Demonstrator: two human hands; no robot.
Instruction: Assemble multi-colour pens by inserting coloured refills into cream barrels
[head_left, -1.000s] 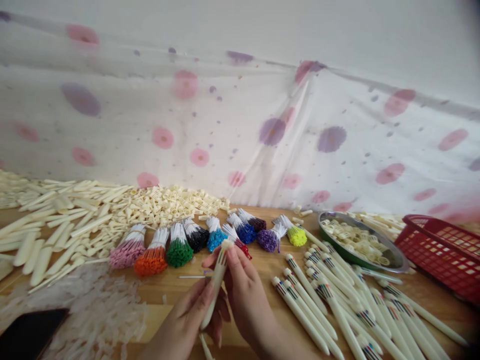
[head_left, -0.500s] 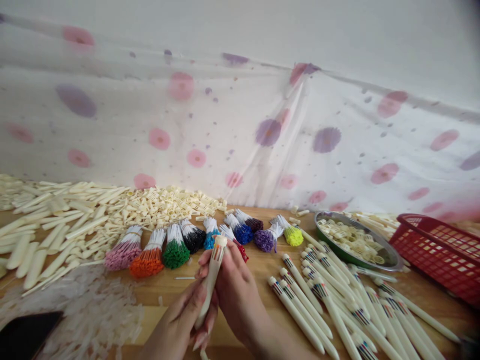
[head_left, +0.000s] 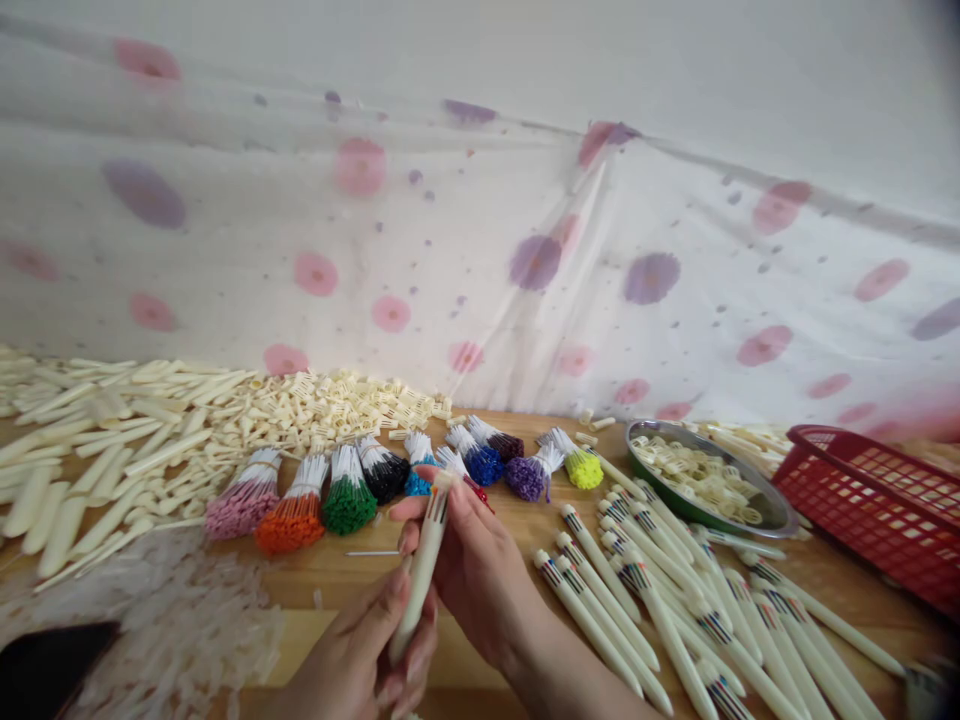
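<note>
A cream multicolour pen (head_left: 422, 575) stands tilted in front of me, coloured sliders showing in the slots near its top. My left hand (head_left: 367, 635) is closed around the lower barrel. The fingers of my right hand (head_left: 480, 565) grip the upper end, thumb by the cap. Behind the hands, bundles of refills with coloured ends lie in a row: pink (head_left: 244, 500), orange (head_left: 294, 515), green (head_left: 349, 500), black (head_left: 385, 475) and other colours. One loose white refill (head_left: 371, 553) lies just left of the pen. The pen's lower tip is hidden by my left fingers.
Several finished-looking pens (head_left: 600, 630) lie at the right. Behind them are a metal bowl (head_left: 780, 522) of slotted cream parts and a red basket (head_left: 862, 510). Cream barrels (head_left: 112, 460) heap at the left, near clear plastic pieces (head_left: 187, 620) and a dark flat object (head_left: 52, 670).
My right hand has shifted slightly, its thumb now near the top of the pen. The pen remains held between both hands, and the view has moved a little.
</note>
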